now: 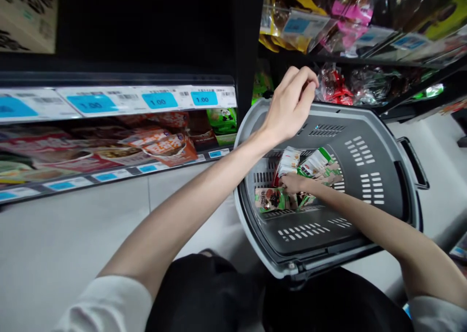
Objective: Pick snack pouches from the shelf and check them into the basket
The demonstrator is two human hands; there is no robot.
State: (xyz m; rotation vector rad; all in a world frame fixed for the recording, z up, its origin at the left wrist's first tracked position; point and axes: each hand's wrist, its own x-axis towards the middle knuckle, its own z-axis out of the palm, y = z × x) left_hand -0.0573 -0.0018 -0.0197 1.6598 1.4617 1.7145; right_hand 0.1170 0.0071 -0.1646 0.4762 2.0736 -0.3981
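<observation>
A grey plastic shopping basket [365, 128] stands on the floor in front of my knees. My left hand [294, 98] is above its far rim, fingers curled forward and down; whether they hold anything is hidden. Deep in the basket, my right hand [292, 182] has its fingers closed at the edge of a white and red snack packet [289, 159]. Beside it lies a white and green packet [314, 163]. Nearer to me is a flat packet with a food picture [269, 199], partly under other green packets.
On the left, a low shelf holds orange and red food bags [164, 145] behind blue price labels [160, 100]. Bagged snacks [335, 86] fill the shelves beyond the basket. A black basket handle [414, 162] juts out on the right. Pale floor tiles [91, 225] lie left of the basket.
</observation>
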